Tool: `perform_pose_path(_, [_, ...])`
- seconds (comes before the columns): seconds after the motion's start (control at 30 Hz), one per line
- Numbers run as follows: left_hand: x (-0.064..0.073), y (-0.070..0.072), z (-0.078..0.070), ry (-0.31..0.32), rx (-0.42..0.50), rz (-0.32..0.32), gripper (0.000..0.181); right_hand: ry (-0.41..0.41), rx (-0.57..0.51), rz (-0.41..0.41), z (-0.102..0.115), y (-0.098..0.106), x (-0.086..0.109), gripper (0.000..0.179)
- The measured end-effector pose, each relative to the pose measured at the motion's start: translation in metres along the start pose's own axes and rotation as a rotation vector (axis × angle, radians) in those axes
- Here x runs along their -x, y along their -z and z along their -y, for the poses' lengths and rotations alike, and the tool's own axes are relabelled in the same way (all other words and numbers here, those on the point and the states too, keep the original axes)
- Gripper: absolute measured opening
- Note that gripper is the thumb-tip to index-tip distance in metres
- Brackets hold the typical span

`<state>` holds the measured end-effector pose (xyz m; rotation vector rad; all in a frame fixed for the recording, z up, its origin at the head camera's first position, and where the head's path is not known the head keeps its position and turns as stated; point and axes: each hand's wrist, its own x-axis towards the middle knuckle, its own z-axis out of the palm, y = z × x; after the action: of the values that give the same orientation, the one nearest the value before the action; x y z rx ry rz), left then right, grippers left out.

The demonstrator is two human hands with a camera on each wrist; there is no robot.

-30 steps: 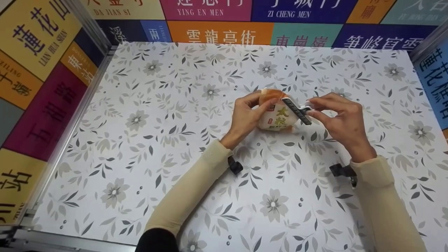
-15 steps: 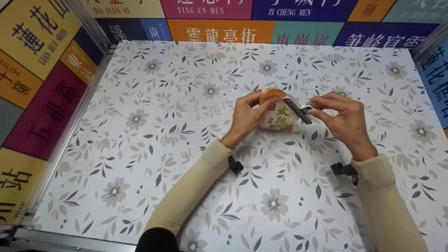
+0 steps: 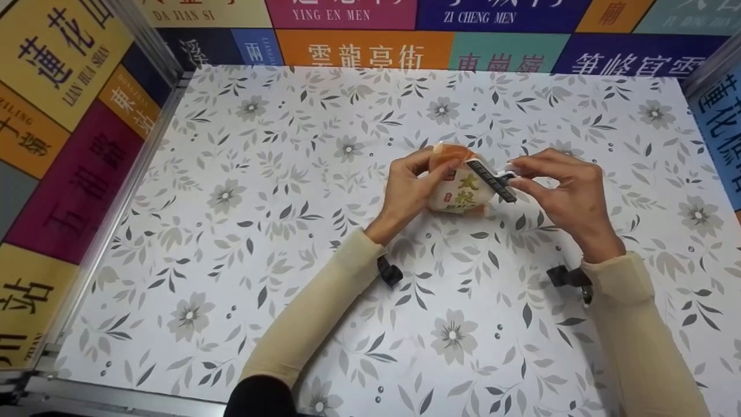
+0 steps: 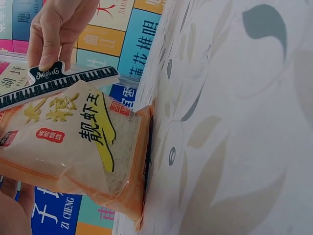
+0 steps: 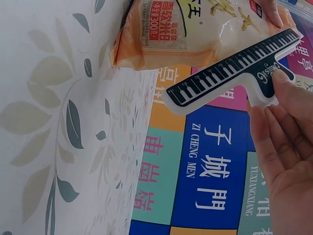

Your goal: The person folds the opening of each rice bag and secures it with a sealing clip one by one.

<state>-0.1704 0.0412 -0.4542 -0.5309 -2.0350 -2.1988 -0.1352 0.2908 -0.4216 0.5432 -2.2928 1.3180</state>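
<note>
A small plastic rice bag (image 3: 457, 196), whitish with orange edges, stands tilted on the patterned table. My left hand (image 3: 410, 186) grips its left side, the thumb across the front near the top. With thumb and fingers, my right hand (image 3: 570, 194) pinches the tab of a black-and-white bag clip (image 3: 491, 180) printed with piano keys. In the left wrist view the clip (image 4: 63, 84) lies along one edge of the bag (image 4: 73, 142). The right wrist view shows the clip (image 5: 232, 68) overlapping that edge; whether its jaws clamp the plastic I cannot tell.
A white table (image 3: 324, 278) with a grey floral pattern spreads around both hands. Colourful panels with place names (image 3: 370, 52) stand along the back and sides. Metal rails (image 3: 116, 168) edge the left side. Each wrist wears a small black camera (image 3: 389, 273).
The head view has shifted very slightly, so the table appears a little higher. Both hands keep their grips on the rice bag and the bag clip, with hardly any movement.
</note>
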Motion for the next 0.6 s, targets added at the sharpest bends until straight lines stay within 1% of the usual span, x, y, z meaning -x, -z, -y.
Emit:
perform_pose_path(0.1, [-0.0006, -0.0004, -0.0007, -0.007, -0.007, -0.008, 0.033, -0.001, 0.012, 0.007, 0.0009, 0.0007, -0.0009, 0.032])
perform_pose_path(0.13, [-0.0008, -0.0005, -0.0009, -0.008, -0.011, -0.010, 0.034, -0.002, 0.016, 0.009, 0.0011, 0.0009, -0.0010, 0.032])
perform_pose_path(0.33, [-0.0005, -0.0004, -0.0010, 0.001, -0.011, -0.004, 0.026, -0.003, 0.039, 0.025, 0.0025, 0.0024, -0.0013, 0.033])
perform_pose_path(0.47, [0.0001, -0.0005, -0.0010, 0.017, 0.014, 0.016, 0.017, -0.005, 0.039, 0.035, 0.0038, 0.0031, -0.0008, 0.033])
perform_pose_path(0.53, [0.0006, -0.0005, -0.0015, 0.023, 0.026, 0.032, 0.017, -0.004, 0.040, 0.041, 0.0046, 0.0036, -0.0007, 0.033])
perform_pose_path(0.6, [0.0013, -0.0004, -0.0023, 0.027, 0.032, 0.044, 0.022, -0.001, 0.039, 0.047, 0.0055, 0.0037, -0.0008, 0.033])
